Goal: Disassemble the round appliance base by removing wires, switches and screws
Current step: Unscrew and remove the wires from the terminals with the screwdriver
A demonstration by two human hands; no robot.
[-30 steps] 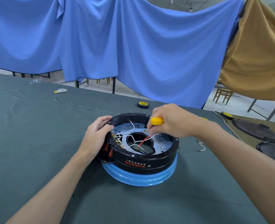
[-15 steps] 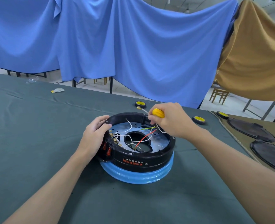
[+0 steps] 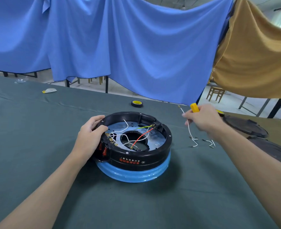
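Round appliance base [image 3: 136,156] resting on the green tablecloth [image 3: 37,129]. Left hand [image 3: 91,133] grips the base's left rim, fingers curled over it. Right hand [image 3: 202,120], right of the base and clear of it, is closed around one yellow-handled screwdriver [image 3: 194,107] and one white wire [image 3: 188,126]. Inside the base: one red wire [image 3: 141,136], one green-yellow wire [image 3: 144,127]. Behind the base: one tape roll [image 3: 137,103].

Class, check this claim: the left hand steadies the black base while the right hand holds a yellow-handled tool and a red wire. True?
No: the right hand holds a white wire, not red; the red wire lies inside the base. The head view shows this.
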